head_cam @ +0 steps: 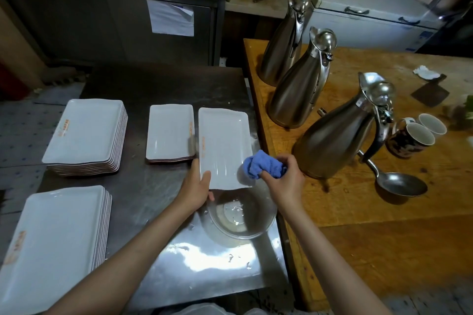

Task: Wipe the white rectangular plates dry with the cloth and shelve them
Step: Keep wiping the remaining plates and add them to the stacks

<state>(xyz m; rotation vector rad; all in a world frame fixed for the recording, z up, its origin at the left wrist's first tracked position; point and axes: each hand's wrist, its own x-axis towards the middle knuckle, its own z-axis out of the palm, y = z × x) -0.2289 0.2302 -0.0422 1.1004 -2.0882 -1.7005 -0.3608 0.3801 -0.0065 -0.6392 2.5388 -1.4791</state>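
Two hands are at work low in the middle of the frame, above a clear glass bowl that sits on the steel table. The left hand grips the near left corner of one white rectangular plate, thumb on top and fingers curled beneath. The right hand is closed round a bunched blue cloth, which is pressed against the plate's near right part. The held plate lies at centre frame, its near end over the bowl and its far end beside a short stack; its long axis runs from near to far, almost straight up the frame, with the face turned upward. Whether the far end rests on the table cannot be told.

As a judgement, the task is in its wiping stage, with no shelving visible. At lower left a tall stack of plates is seen, and another at middle left; which stacks are already dried cannot be told from the picture. No shelf is plainly visible, so all of the putting away appears to be left.

Farther right, three steel jugs and two mugs stand on a wooden counter.
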